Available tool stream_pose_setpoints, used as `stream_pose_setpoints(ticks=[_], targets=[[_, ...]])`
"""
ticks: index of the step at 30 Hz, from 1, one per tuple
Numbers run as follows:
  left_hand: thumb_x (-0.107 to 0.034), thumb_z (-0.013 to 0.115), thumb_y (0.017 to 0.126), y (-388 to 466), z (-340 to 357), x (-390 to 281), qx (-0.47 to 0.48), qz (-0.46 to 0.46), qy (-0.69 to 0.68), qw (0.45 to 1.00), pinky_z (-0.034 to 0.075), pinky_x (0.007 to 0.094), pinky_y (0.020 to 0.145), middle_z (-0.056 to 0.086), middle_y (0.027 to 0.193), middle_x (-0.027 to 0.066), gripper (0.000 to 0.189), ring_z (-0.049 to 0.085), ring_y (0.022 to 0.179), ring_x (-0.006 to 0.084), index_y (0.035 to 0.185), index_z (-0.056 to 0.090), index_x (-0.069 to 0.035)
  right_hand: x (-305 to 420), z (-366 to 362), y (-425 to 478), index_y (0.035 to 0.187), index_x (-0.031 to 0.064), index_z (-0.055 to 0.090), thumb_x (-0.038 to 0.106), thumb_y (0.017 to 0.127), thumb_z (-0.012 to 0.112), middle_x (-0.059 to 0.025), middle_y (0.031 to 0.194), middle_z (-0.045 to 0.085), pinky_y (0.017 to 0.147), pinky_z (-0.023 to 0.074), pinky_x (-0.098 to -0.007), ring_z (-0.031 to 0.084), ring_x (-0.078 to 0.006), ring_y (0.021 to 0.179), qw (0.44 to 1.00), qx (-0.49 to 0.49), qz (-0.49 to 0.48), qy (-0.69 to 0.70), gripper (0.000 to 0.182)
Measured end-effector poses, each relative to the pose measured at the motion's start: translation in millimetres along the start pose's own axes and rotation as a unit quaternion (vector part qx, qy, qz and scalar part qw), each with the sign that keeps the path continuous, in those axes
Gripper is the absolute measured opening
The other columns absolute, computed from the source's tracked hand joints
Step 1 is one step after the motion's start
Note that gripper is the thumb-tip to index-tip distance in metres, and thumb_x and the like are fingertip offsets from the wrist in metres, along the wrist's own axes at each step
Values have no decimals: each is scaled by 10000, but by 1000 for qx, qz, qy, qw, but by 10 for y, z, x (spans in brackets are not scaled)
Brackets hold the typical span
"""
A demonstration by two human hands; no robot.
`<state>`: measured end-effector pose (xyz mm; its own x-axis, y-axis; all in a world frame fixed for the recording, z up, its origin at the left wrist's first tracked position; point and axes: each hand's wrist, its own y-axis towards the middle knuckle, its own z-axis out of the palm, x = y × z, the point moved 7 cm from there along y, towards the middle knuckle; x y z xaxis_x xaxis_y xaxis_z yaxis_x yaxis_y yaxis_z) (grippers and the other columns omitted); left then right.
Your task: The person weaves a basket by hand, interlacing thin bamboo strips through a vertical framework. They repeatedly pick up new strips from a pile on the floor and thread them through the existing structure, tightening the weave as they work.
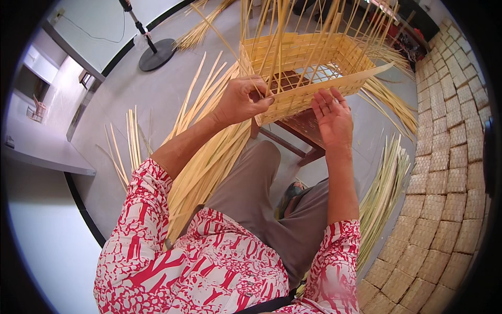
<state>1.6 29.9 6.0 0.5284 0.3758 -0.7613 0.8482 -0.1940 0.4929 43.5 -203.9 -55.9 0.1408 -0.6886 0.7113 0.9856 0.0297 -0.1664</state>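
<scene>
A rectangular woven bamboo basket (306, 49) rests on a dark wooden stool (304, 125), with long upright strips rising from its walls. A wider flat strip (353, 78) runs along the basket's near side, its free end jutting out to the right. My left hand (245, 98) pinches a strip between thumb and fingers at the near left corner. Against the outside of the near wall, my right hand (333, 114) has its fingertips near the wide strip, palm up and fingers apart. Openwork lattice shows at the basket's bottom.
Loose bamboo strips (211, 157) lie at my left, and greener ones (384, 196) on the floor at my right. Stacked woven pieces (439, 176) line the right side. A black round stand base (157, 55) is at the back left. More strips lie behind the basket.
</scene>
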Motion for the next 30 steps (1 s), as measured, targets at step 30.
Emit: stream_pose_setpoints(ticks=[30], targets=[[-58,791,822,41,-38,15,55,41,-30,997,454,274,632,664,845,30,121,588,761,121,930,740,-41,254,1120,-397,931,-14,708,-21,871,689,-87,817,691,712,498,-263,645,-144,777,811,222,-332,-428,64]])
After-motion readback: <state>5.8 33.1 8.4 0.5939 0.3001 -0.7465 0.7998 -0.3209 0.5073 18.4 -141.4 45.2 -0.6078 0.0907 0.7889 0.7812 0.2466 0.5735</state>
